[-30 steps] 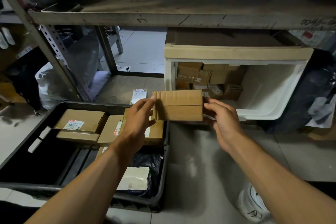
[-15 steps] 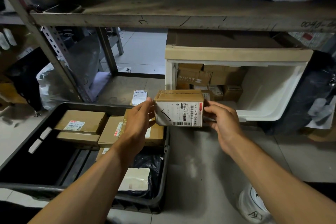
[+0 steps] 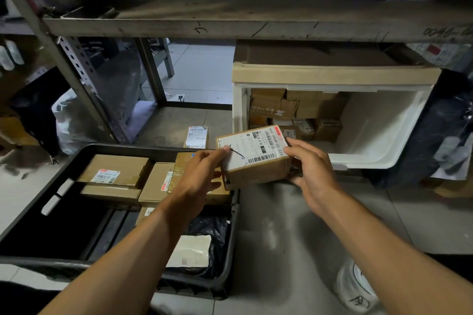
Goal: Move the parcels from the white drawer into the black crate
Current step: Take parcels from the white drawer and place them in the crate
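Both hands, left hand (image 3: 202, 174) and right hand (image 3: 311, 169), are gripping the small brown cardboard parcel with white label (image 3: 253, 156) | hovering beside black plastic crate (image 3: 64, 179) rim | risk: tilting parcel slipping, dropping outside crate

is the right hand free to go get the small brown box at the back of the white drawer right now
Probably not yet. The right hand and the left hand both hold the labelled parcel. The white drawer is open at the front, so the small brown box looks reachable once that parcel is dropped.

The crate (image 3: 64, 174) sits on the floor left of the drawer (image 3: 384, 151), both below the shelf (image 3: 256, 25). A parcel (image 3: 253, 158), held between left hand (image 3: 197, 176) and right hand (image 3: 312, 169), hangs between them.
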`<state>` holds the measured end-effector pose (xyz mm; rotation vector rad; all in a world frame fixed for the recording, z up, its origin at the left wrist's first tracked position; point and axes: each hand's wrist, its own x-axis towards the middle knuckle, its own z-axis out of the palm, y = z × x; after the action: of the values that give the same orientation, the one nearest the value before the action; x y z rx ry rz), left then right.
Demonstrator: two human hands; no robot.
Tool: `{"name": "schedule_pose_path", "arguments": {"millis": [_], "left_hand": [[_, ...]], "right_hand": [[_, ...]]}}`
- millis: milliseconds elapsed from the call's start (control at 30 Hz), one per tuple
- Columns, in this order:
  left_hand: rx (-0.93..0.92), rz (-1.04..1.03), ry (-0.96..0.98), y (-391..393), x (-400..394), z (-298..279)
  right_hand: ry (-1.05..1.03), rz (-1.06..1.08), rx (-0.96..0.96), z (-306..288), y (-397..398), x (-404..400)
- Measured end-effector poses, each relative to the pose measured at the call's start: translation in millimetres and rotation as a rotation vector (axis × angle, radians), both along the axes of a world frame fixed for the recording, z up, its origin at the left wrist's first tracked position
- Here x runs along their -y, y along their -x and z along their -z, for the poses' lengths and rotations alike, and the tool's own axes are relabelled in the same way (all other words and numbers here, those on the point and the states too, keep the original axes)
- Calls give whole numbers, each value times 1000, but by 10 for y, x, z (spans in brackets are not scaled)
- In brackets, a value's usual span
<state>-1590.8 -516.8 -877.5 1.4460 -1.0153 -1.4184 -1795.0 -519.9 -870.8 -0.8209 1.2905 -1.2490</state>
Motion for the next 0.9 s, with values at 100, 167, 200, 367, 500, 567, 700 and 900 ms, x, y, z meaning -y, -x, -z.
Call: {"name": "schedule_pose_path", "arguments": {"millis": [100,167,200,367,500,567,700,900], "left_hand": [[-116,10,-41,1,1,-33],[-193,24,-61,3,13,-50],[-219,44,-69,7,12,-65],[-288,125,-131,82,-20,-54],[-230,238,-152,231,-44,-43],[-184,286,-163,293,-63,-103],[-120,267,-201,217,-8,-188],[-189,100,-141,126,62,-144]], "right_hand": [[34,-36,-18,14,1,7],[73,-17,8,33,-11,26],[83,13,17,42,-19,42],[89,220,-105,112,-71,109],[4,78,-65,109,-146,53],[-31,-65,11,117,-177,20],[-75,-201,85,92,-108,-9],[-75,-287,93,43,-133,-17]]}}
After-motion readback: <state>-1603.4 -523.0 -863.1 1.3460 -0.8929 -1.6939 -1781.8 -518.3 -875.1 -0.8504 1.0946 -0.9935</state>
